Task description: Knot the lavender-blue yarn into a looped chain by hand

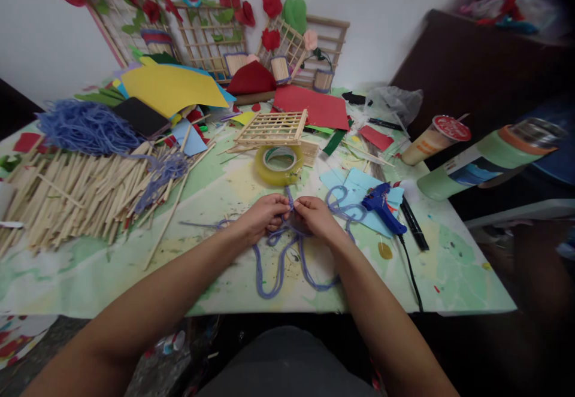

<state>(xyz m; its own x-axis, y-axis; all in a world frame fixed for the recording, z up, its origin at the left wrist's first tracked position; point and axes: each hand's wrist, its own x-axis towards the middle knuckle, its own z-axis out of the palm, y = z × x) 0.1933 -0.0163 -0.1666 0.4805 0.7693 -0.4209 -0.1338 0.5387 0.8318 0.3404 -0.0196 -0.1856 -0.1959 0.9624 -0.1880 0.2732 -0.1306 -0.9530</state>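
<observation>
Both hands meet over the middle of the table, pinching purple-blue yarn (280, 268). My left hand (266, 216) is closed on it, thumb and forefinger together. Opposite, my right hand (313, 214) pinches the same yarn, its fingertips nearly touching the left ones. A short piece of the yarn, which looks braided or knotted, sticks up between the fingers. Loose loops of it trail on the tablecloth below and to the right. Just beyond the fingers lies a roll of clear yellowish tape (265, 175). A small stick lattice (274, 127) stands behind the tape.
Wooden sticks (85, 187) and a heap of yarn (85, 126) cover the left. A blue glue gun (383, 205) with a cord rests on light-blue paper at right, near a black marker (414, 223). A cup (433, 139) and a green bottle (485, 157) stand at the right edge.
</observation>
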